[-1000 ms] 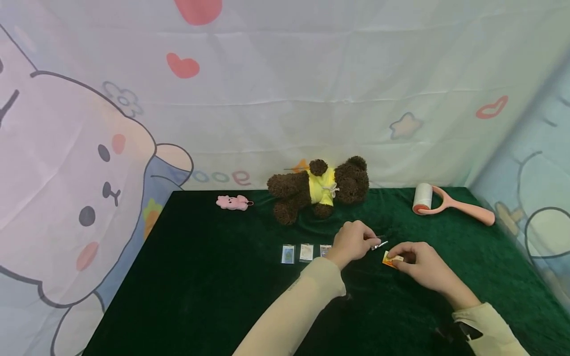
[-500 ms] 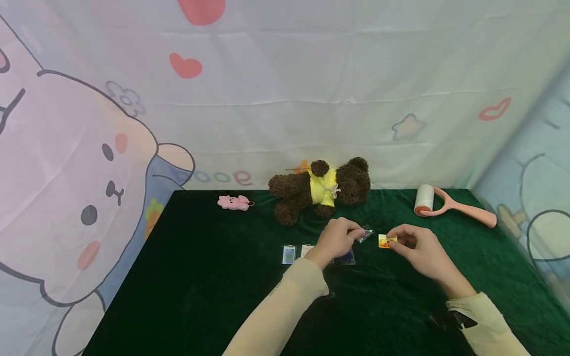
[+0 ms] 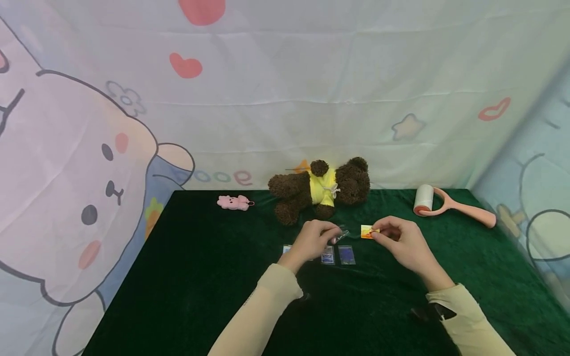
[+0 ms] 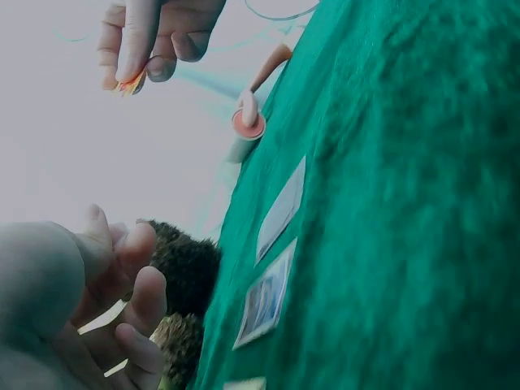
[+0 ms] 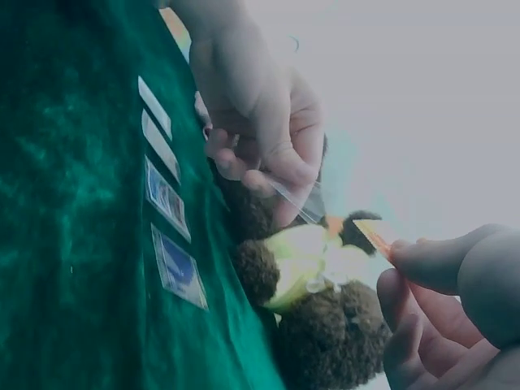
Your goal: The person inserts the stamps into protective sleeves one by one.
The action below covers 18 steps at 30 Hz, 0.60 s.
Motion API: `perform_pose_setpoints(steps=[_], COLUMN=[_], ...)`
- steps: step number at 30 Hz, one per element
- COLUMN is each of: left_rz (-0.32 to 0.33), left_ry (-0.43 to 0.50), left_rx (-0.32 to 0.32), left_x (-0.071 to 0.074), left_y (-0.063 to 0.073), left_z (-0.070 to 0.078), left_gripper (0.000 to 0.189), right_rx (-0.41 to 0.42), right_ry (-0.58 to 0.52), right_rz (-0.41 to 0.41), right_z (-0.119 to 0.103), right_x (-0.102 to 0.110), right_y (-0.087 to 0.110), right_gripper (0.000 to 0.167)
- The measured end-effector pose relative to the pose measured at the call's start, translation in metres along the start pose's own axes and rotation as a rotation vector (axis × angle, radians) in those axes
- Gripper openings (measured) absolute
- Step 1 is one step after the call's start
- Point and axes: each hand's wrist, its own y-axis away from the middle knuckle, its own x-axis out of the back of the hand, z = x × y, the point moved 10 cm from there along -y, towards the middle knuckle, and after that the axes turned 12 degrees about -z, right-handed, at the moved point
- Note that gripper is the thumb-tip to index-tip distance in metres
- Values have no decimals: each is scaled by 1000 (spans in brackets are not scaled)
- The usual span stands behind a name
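Note:
Between thumb and fingers, my left hand [image 3: 311,242] pinches a small clear plastic sleeve [image 3: 343,236], held above the cloth; the sleeve shows more plainly in the right wrist view. My right hand [image 3: 403,243] pinches a small yellow-orange card [image 3: 367,232] by its edge, a short gap to the right of the sleeve. Below the hands lies a row of small sleeved cards, among them a blue one [image 3: 347,255] and a picture card [image 3: 327,255]. In the head view my left hand and wrist cover part of that row; the right wrist view shows several of them lined up.
A brown teddy bear [image 3: 352,184] in a yellow top lies at the back of the green cloth [image 3: 187,287]. Left of it is a pink plush charm [image 3: 233,202]. A lint roller [image 3: 463,206] rests at the back right. A printed curtain [image 3: 285,89] hangs behind.
Both hands have moved left and slightly back, the left with the plastic sleeve, the right with the yellow-orange card lifted higher. The blue card and its neighbour have come out from behind the left hand.

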Motion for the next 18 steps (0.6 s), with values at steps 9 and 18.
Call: perform_pose_setpoints(steps=[9, 18], left_rz=[-4, -9], left_ry=[25, 61], left_rx=[-32, -39], left_x=[14, 15], left_y=[14, 17], left_z=[-4, -2], left_gripper=[29, 26], right_rx=[31, 50], right_ry=[-16, 3], right_rz=[32, 75], right_z=[-16, -24], right_x=[-13, -22], right_y=[-13, -22], right_gripper=[12, 16])
